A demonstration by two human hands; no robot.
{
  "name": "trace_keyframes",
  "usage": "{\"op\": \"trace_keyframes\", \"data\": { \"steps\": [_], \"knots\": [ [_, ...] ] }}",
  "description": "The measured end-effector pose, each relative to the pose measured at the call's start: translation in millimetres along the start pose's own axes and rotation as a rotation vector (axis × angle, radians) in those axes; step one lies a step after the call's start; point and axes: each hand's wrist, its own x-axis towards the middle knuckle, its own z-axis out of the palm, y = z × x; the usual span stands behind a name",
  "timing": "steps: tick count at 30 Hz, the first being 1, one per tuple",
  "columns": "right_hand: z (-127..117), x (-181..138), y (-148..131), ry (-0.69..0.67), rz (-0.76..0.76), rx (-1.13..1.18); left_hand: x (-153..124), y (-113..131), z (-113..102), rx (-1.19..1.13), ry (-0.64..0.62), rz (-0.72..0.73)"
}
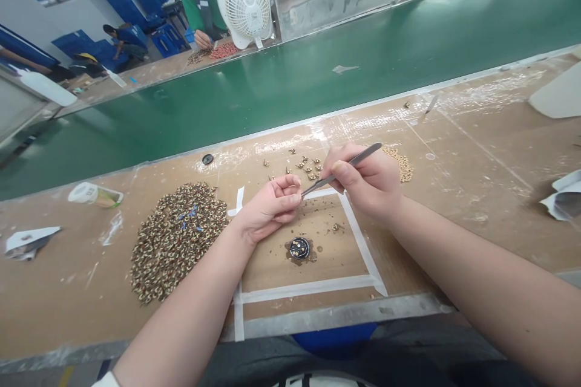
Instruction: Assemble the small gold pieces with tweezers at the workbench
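Note:
My right hand [365, 184] grips a pair of metal tweezers [363, 155], their tips slanting down to the left. Those tips meet the fingertips of my left hand [275, 205], which are pinched together; whatever sits between them is too small to make out. Below both hands lies a small round black dish [299, 248] with a few pale bits inside and dark wet spots around it. Several small gold-coloured metal pieces [308, 166] are scattered just beyond my hands, and a single one [336, 227] lies inside the taped square. Behind my right hand is a pile of small pale beads [402, 166].
Left of my hands spreads a large heap of small brown and gold pieces [177, 242]. A clear container with a white lid [93, 195] lies farther left, near a black cap [207, 159]. Past the table runs a green belt [290, 87]. Across it, a person works behind a white fan [247, 3].

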Motion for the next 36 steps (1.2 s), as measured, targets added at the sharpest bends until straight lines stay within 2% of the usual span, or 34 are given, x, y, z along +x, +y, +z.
{"op": "trace_keyframes", "data": {
  "steps": [6,11,23,29,31,33,35,36],
  "knots": [
    [-5,2,-3,-0.09,-0.055,-0.01,0,-2,-2,0.01,-0.01,0.005],
    [-6,1,-4,-0.111,-0.009,-0.037,0,-1,-1,0.004,0.008,-0.004],
    [-2,-6,-2,-0.034,-0.005,-0.043,-1,-5,-3,-0.024,-0.037,0.015],
    [1,-8,4,0.072,0.054,-0.025,0,-6,-2,0.011,-0.026,0.065],
    [1,-9,7,0.103,0.11,0.022,-9,3,0,0.2,0.05,0.121],
    [2,-9,11,0.119,0.185,0.075,-25,21,-2,0.615,0.204,0.219],
    [2,-9,15,0.113,0.248,0.105,-46,45,-9,1.169,0.452,0.279],
    [3,-9,17,0.106,0.269,0.115,-57,58,-16,1.421,0.616,0.239]
  ]
}}
